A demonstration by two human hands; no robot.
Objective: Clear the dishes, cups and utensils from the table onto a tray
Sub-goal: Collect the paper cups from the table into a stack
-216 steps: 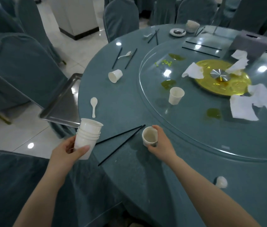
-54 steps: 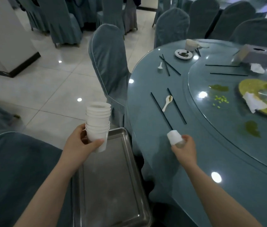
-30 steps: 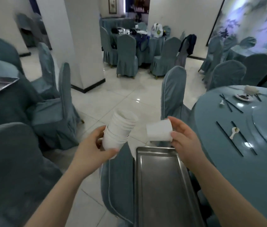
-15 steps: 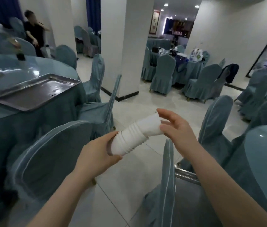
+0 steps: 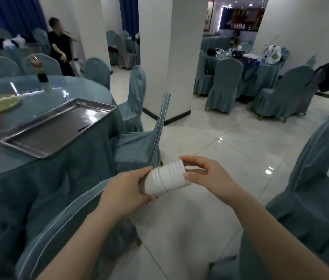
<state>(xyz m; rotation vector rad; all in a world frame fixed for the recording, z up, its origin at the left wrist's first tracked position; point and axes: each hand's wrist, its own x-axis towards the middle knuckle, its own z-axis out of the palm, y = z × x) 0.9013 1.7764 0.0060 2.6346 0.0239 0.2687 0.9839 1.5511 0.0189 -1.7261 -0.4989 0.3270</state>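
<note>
A stack of several white paper cups lies sideways between my hands, above the tiled floor. My left hand grips the base end of the stack. My right hand holds the open rim end with thumb and fingertips. A metal tray rests on the edge of a round blue-clothed table at the left, with one dark chopstick lying in it. The table I was clearing is out of view.
Blue-covered chairs stand close: one right below my left arm, one at the right, two beside the tray's table. A white pillar rises ahead. A person in black stands at the far left.
I have turned left, away from the dirty table, to face another table's tray. The single cup from my right hand now sits pushed fully into the stack.
</note>
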